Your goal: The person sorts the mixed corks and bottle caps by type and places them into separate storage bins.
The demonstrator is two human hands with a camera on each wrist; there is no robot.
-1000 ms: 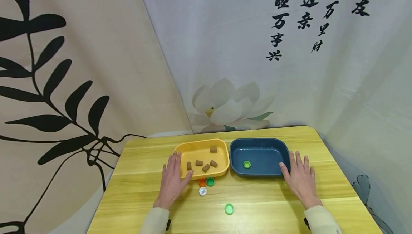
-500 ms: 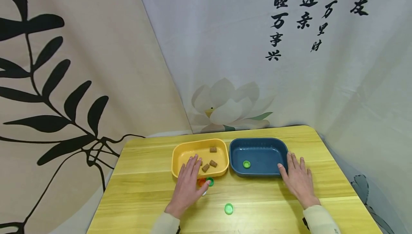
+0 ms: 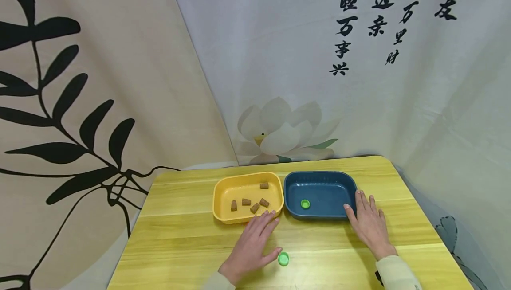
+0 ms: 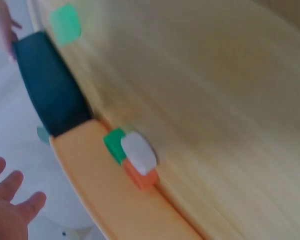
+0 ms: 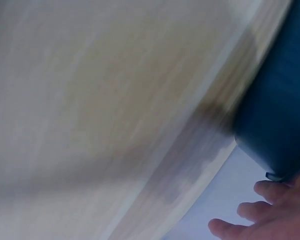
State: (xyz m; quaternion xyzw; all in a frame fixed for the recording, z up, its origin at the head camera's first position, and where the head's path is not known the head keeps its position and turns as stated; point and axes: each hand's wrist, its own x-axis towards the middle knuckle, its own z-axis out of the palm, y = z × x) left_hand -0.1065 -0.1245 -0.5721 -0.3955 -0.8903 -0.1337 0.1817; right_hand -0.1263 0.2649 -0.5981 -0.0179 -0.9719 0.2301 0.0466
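Observation:
My left hand (image 3: 251, 248), fingers spread and holding nothing, hovers over the table just in front of the yellow tray (image 3: 223, 217). Its thumb tip is right beside a light green bottle cap (image 3: 283, 259). Beneath this hand, hidden in the head view, a white cap (image 4: 139, 152), an orange cap (image 4: 142, 177) and a darker green cap (image 4: 115, 145) cluster against the tray in the left wrist view. My right hand (image 3: 369, 225) rests with loose fingers at the right rim of the dark blue tray (image 3: 325, 212), where another green cap (image 3: 305, 204) lies.
Several brown cork-like pieces (image 3: 254, 208) lie in the yellow tray. Both trays stand side by side towards the back of the wooden table (image 3: 183, 192). Behind the table hangs a printed cloth (image 3: 287, 59).
My left hand has moved right and nearer, from the yellow tray's left side across the clustered caps to beside the light green cap. My right hand stays nearly still at the blue tray.

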